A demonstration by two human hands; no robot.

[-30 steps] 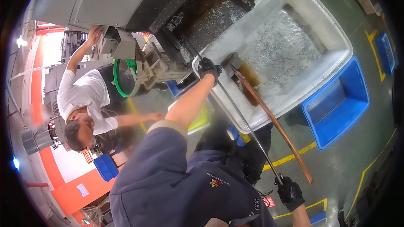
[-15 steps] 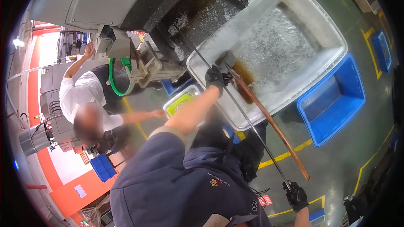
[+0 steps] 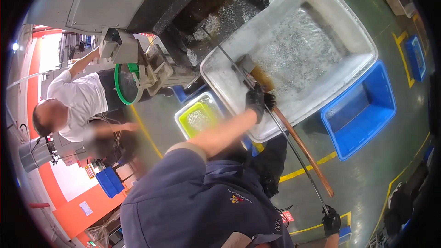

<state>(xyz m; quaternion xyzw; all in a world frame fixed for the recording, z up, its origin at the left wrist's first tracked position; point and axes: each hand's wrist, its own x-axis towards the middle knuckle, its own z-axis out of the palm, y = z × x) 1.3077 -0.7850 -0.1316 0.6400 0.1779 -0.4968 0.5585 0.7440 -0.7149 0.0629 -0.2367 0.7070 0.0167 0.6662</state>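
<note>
Black-gloved, my left hand (image 3: 259, 103) is closed around the middle of a long thin metal rod (image 3: 297, 155), over the near rim of a big white tub. My right hand (image 3: 331, 222), also in a black glove, grips the rod's near end at lower right. The rod's far tip reaches into a dark machine trough (image 3: 216, 7), touching or just beside a heap of shiny metal chips (image 3: 209, 26). A shovel with a wooden handle (image 3: 307, 153) leans over the tub's rim beside the rod, its blade inside.
The white tub (image 3: 367, 66) holds metal chips and brown liquid. A blue bin (image 3: 337, 133) stands to its right. At left are a white basin with a lime-green basket (image 3: 190, 121) and a green-rimmed bucket (image 3: 120, 93). A co-worker in a white shirt (image 3: 87, 96) stands at the machine.
Both my hands have moved down and right, drawing the rod back so its tip sits nearer the tub. The co-worker has shifted left and pulled an arm back from the basin.
</note>
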